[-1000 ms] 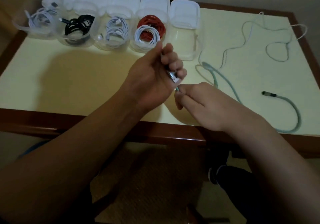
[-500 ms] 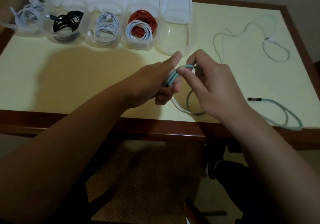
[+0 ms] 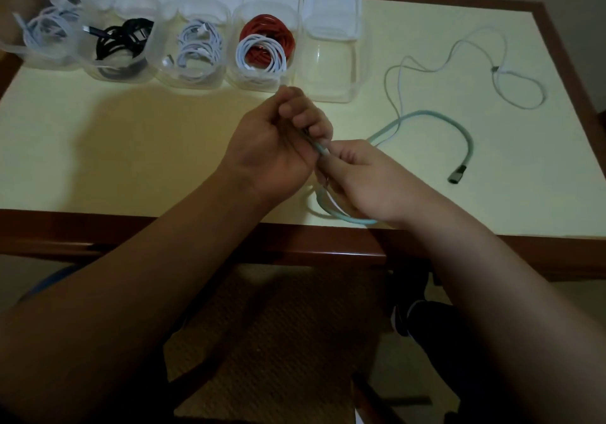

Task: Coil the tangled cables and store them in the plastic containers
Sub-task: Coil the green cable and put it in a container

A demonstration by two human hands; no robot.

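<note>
My left hand is curled around a teal cable over the near middle of the table. My right hand pinches the same cable just to its right, fingers touching the left hand. A loop of the cable hangs below both hands at the table's front edge. Its free end arcs right and ends in a dark plug. A thin white cable lies loose at the back right. Along the back stand several clear containers; the rightmost one holds nothing.
Other containers hold coiled cables: white ones, black, white, and red with white. White lids lean behind them. The table has a dark wooden rim. A wall is close on the right.
My right hand has come down from above the left hand to beside it. The cable's free end with the plug has slid in from the right front edge.
</note>
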